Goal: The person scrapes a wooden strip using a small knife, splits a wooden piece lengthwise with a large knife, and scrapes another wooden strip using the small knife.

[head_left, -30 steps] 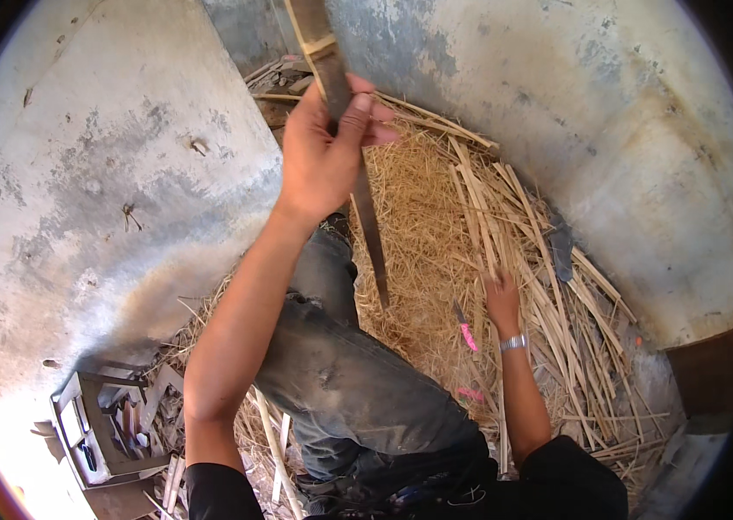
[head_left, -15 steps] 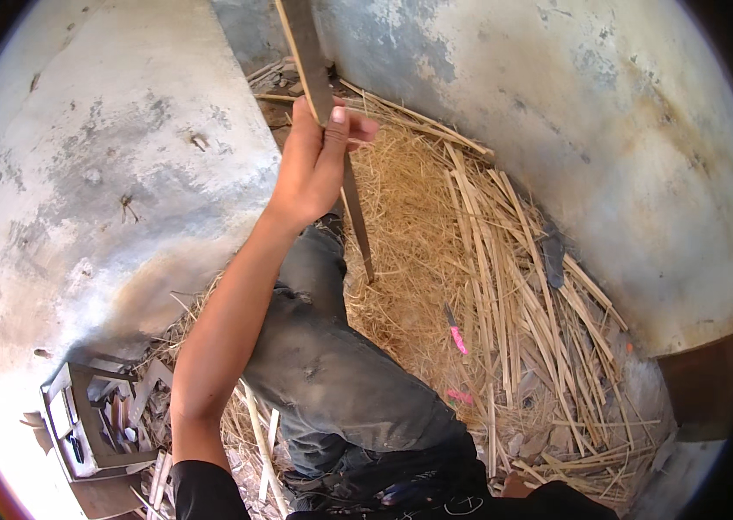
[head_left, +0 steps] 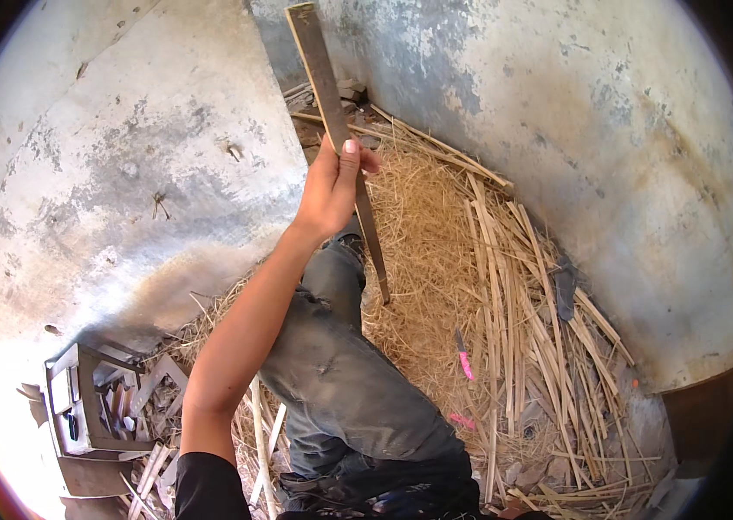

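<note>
My left hand (head_left: 332,185) is raised in front of me and closed around a long flat bamboo strip (head_left: 325,80). The strip stands nearly upright, its top near the wall corner and its lower end (head_left: 381,286) reaching down toward the straw beside my knee. My right hand is out of the picture. My bent leg in grey trousers (head_left: 340,381) lies below the strip. A pile of split bamboo slats (head_left: 514,303) lies on straw to the right.
Grey plastered walls (head_left: 574,113) meet in a corner ahead. A pink-handled tool (head_left: 464,357) lies on the straw. A dark blade-like object (head_left: 565,292) rests on the slats near the right wall. A small crate with scraps (head_left: 89,399) sits at lower left.
My right hand, which rested on the slats a second ago, has pulled back out of view. My left hand and the strip have shifted slightly as the view tilted.
</note>
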{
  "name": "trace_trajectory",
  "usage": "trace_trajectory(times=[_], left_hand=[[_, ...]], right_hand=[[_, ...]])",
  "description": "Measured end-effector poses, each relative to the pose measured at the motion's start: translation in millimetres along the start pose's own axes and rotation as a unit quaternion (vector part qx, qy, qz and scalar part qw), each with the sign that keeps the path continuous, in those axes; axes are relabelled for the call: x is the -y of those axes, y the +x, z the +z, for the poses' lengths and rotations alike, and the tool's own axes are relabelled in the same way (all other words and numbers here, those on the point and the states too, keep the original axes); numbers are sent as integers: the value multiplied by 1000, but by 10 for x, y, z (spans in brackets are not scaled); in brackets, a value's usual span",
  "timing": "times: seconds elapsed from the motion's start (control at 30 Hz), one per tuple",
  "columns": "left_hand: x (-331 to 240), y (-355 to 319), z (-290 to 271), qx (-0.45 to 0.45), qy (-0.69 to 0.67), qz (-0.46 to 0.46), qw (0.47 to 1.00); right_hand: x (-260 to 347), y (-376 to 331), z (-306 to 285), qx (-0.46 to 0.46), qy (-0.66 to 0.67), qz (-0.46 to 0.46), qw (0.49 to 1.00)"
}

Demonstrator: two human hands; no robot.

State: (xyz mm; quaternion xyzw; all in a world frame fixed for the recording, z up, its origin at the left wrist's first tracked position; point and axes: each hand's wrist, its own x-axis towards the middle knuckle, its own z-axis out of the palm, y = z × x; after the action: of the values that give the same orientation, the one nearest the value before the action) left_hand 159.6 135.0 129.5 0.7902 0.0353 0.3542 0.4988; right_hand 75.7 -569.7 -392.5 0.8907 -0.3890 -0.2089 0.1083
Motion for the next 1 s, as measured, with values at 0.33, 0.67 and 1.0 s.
trace_trajectory(times=[0.33, 0.67, 1.0], left_hand=[[8, -22, 56, -2, -34, -14, 999], [-17, -73, 78, 9, -52, -15, 998], [-66, -100, 93, 24, -46, -29, 998]], right_hand=[[-319, 214, 119, 7, -38, 10, 999], [-650, 395, 265, 13, -68, 20, 997], [-748, 610, 300, 12, -101, 25, 994]])
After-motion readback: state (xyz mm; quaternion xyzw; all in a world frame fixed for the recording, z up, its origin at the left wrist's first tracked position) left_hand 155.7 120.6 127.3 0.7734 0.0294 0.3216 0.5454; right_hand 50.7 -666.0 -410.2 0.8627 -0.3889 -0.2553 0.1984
